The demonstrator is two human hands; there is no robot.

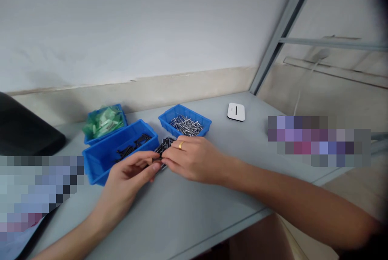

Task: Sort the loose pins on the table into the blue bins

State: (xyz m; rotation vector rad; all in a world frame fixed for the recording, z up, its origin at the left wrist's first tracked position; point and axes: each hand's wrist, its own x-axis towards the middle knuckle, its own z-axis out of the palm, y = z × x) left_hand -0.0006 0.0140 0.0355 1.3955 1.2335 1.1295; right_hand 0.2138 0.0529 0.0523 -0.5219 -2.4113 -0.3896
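left hand (131, 176) and right hand (194, 159), both grips pinching black screws (165, 144)

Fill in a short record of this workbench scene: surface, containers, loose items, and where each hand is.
surface: grey table
containers: large blue bin with black pieces; small blue bin with silver pins; rear blue bin with green packets
loose items: pile of black parts; white device
left hand: fingertips at the pile's near edge
right hand: ringed, fingertips meeting the left's; grip unclear
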